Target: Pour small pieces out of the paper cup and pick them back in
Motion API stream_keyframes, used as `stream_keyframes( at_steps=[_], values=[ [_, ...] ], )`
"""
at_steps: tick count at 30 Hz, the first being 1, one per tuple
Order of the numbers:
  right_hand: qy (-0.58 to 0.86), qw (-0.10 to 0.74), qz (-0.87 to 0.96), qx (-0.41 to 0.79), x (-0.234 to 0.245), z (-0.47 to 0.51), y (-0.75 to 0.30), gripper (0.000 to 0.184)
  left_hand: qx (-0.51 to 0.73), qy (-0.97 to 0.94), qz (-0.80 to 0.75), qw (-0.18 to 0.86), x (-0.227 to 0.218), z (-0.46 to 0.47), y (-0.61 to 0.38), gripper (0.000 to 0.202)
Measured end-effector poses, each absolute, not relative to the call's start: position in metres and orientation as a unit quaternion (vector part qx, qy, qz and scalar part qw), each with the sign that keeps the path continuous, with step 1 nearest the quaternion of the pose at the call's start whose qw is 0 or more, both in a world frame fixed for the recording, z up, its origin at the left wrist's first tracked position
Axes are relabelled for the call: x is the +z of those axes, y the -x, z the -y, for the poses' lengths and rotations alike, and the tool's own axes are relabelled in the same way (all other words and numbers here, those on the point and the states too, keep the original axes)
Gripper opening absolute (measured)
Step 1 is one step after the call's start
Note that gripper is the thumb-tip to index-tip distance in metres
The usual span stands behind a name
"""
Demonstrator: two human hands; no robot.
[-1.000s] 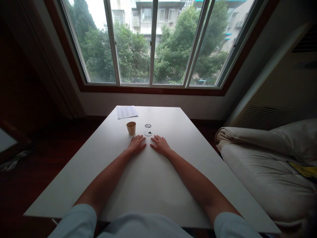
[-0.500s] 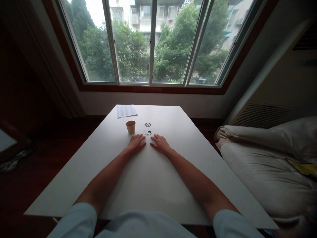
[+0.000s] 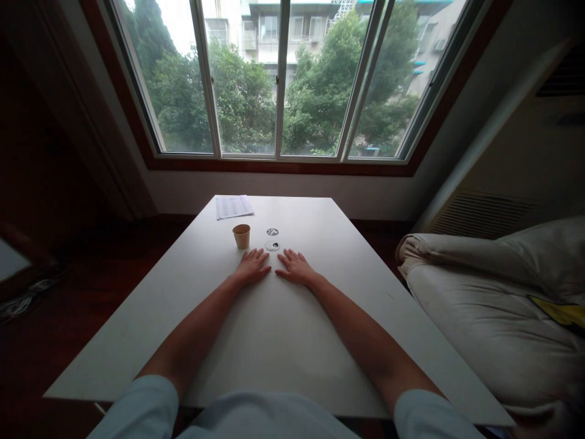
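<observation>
My left hand [image 3: 252, 266] lies flat on the white table [image 3: 283, 341], fingers spread and holding nothing. Opposite it, my right hand [image 3: 295, 267] rests palm down with its fingers apart, also holding nothing. Just beyond my left fingertips stands an upright brown paper cup [image 3: 242, 237]. Between and slightly past both hands is a round flat disc [image 3: 272, 246] with a dark mark on it. A second round disc [image 3: 272, 232] with a dark pattern lies behind the first one. What the discs are I cannot make out.
Printed paper sheets [image 3: 234, 207] lie at the table's far left corner. A wide window [image 3: 247, 91] is behind the table. On the right is a pale padded couch or folded bedding [image 3: 489, 305]. Cables [image 3: 27, 299] lie on the dark floor at left.
Both thumbs have shifted slightly inward, towards each other. The hands stay flat on the table, and the cup, discs and papers keep their places.
</observation>
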State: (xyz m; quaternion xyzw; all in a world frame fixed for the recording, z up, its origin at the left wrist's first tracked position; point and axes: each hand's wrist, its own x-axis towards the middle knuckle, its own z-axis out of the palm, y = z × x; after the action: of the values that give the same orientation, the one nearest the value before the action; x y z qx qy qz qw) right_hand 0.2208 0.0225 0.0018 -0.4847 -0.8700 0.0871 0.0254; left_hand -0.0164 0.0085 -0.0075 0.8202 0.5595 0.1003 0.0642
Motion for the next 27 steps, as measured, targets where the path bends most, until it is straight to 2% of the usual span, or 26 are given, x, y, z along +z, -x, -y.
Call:
stream_keyframes(
  at_steps=[5, 13, 23, 27],
  values=[
    [0.485, 0.029, 0.870, 0.082, 0.0041, -0.0183, -0.2202, 0.085, 0.065, -0.823, -0.560, 0.071, -0.0025, -0.0045, 0.0152, 0.076],
    [0.487, 0.036, 0.869, 0.075, 0.0026, -0.0188, -0.2203, 0.087, 0.070, -0.827, -0.555, 0.057, -0.0013, -0.0031, 0.0163, 0.075],
    [0.491, 0.048, 0.868, 0.063, 0.0041, -0.0167, -0.2197, 0.076, 0.089, -0.814, -0.573, 0.043, -0.0041, -0.0041, 0.0136, 0.075],
    [0.485, 0.053, 0.871, 0.053, 0.0063, -0.0161, -0.2211, 0.079, 0.089, -0.805, -0.586, 0.039, -0.0051, -0.0047, 0.0126, 0.078]
  ],
)
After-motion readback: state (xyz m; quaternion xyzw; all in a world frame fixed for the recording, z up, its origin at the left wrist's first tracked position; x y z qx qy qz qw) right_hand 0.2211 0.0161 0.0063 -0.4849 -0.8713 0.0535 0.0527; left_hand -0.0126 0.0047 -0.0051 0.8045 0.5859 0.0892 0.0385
